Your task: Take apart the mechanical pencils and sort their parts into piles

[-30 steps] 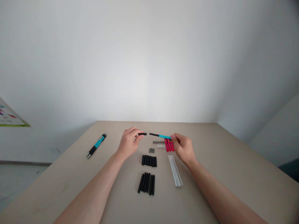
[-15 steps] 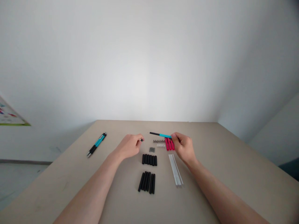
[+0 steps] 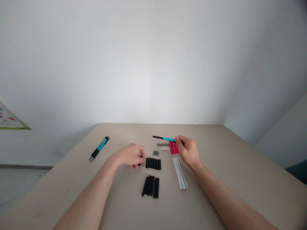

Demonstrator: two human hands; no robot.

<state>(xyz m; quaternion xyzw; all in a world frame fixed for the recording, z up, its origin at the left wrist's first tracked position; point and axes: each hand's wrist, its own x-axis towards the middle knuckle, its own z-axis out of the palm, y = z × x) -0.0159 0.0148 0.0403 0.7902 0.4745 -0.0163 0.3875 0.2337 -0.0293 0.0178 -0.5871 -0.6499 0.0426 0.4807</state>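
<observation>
My right hand (image 3: 188, 150) grips a blue-and-black pen (image 3: 168, 139) by its rear end, its thin pale tip pointing left. The pen is held above the table, beyond the small parts. My left hand (image 3: 131, 155) is low over the table, just left of a row of short black tubes (image 3: 153, 163). Its fingers are closed on a small black tube (image 3: 140, 159), mostly hidden by them. Below that row lie several longer black tubes (image 3: 150, 187). White pen refills (image 3: 180, 175) lie near my right wrist, and pink-red barrels (image 3: 173, 147) are beside my right hand.
Assembled blue-and-black pens (image 3: 99, 149) lie together at the left of the beige table (image 3: 203, 204). Springs (image 3: 163, 144), small clear pieces (image 3: 165, 149) and small grey pieces (image 3: 156, 153) are set out at the centre. A white wall (image 3: 153, 64) rises behind the table.
My left hand has come down and toward me, from beside the pen's tip to the left end of the short black tubes. My right hand and the pen have hardly moved.
</observation>
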